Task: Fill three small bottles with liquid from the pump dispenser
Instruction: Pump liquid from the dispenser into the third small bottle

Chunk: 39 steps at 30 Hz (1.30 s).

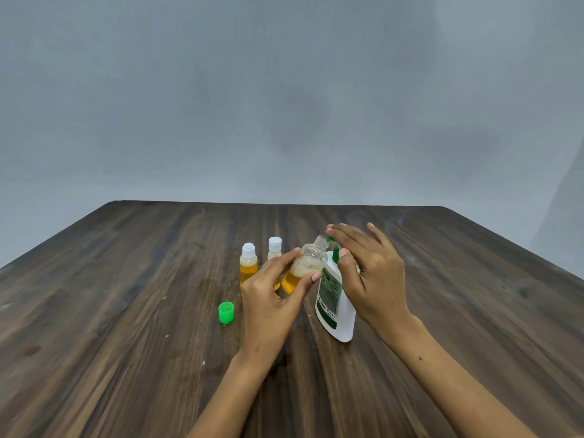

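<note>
Head: clear, round-shouldered bottle, perhaps plastic.

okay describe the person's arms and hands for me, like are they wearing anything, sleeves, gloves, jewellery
Both forearms are bare as far as the frame shows: no sleeves, gloves, watch or bracelets. The left hand and right hand show no rings on the fingers in view. Fingernails look short and unpainted. A small dark mark sits on the right forearm.
</note>
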Each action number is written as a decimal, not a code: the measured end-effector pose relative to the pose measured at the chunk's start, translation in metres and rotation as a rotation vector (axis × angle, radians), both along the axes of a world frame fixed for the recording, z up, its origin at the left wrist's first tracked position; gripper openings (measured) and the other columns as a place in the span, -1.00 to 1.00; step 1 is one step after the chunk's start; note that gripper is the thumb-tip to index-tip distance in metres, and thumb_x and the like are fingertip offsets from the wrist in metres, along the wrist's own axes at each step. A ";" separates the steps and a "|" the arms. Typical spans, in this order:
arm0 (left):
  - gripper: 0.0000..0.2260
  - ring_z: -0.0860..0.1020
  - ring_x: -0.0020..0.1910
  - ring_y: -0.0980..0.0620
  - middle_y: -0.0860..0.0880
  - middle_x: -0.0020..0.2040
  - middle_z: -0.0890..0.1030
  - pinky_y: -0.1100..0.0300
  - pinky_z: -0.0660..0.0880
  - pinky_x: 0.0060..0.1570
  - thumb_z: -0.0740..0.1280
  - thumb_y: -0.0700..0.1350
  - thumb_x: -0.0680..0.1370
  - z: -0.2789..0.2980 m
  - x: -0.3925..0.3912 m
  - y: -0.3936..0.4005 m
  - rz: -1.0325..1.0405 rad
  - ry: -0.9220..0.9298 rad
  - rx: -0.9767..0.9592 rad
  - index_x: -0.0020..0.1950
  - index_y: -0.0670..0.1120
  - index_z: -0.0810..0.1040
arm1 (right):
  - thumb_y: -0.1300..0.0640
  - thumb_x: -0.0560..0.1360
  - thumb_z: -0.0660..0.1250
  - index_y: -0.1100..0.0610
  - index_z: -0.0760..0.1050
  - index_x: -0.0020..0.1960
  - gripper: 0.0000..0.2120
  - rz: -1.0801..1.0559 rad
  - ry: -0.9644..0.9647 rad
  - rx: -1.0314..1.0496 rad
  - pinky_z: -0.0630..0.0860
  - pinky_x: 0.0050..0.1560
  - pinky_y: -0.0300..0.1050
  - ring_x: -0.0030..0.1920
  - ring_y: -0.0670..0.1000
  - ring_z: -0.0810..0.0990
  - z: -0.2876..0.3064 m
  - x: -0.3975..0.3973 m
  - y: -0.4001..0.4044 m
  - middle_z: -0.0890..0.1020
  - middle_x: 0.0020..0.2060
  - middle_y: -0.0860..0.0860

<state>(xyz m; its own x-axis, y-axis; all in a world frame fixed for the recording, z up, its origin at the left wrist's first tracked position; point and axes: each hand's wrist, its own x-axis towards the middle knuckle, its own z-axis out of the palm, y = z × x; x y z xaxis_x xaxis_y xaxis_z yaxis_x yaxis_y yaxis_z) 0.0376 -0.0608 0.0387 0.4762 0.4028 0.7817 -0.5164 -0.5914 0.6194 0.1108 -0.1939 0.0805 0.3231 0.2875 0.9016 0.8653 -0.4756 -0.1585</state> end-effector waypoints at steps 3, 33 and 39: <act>-0.65 0.59 0.06 0.33 0.27 0.04 0.60 0.46 0.47 0.04 0.51 -0.03 0.40 0.000 -0.001 -0.001 -0.004 0.002 0.007 0.16 0.00 0.59 | 0.11 0.52 0.05 0.17 0.62 0.11 -0.61 0.005 -0.001 -0.018 0.31 0.35 0.00 0.14 -0.10 0.56 0.006 0.001 -0.001 0.65 0.09 -0.01; -0.64 0.61 0.06 0.27 0.20 0.03 0.63 0.40 0.50 0.05 0.53 -0.06 0.39 -0.001 0.000 0.000 0.001 -0.010 0.005 0.16 -0.08 0.63 | 0.12 0.52 0.07 0.17 0.63 0.07 -0.62 0.017 0.004 0.031 0.35 0.32 0.03 0.08 -0.10 0.58 0.000 0.002 0.002 0.66 0.05 -0.01; -0.66 0.60 0.04 0.30 0.25 0.03 0.62 0.43 0.48 0.04 0.52 -0.06 0.39 0.000 -0.001 -0.002 0.004 -0.019 -0.003 0.14 -0.01 0.61 | 0.11 0.53 0.07 0.17 0.63 0.06 -0.62 0.021 0.002 0.026 0.32 0.34 0.04 0.07 -0.10 0.59 0.007 0.004 0.002 0.66 0.03 -0.02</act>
